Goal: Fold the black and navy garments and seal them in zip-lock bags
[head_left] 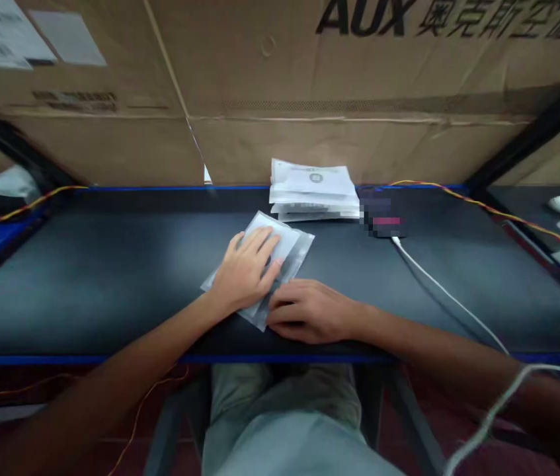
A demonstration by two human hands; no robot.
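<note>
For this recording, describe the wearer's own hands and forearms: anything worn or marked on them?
Both the left hand and right hand are bare: no gloves, rings or watch visible. No sleeves show on the forearms, nor any clear markings. A white cable crosses the right forearm in view, but I can't tell whether it touches.

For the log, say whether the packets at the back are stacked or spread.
Stacked: the packets lie one on another, edges showing below the top.
</note>
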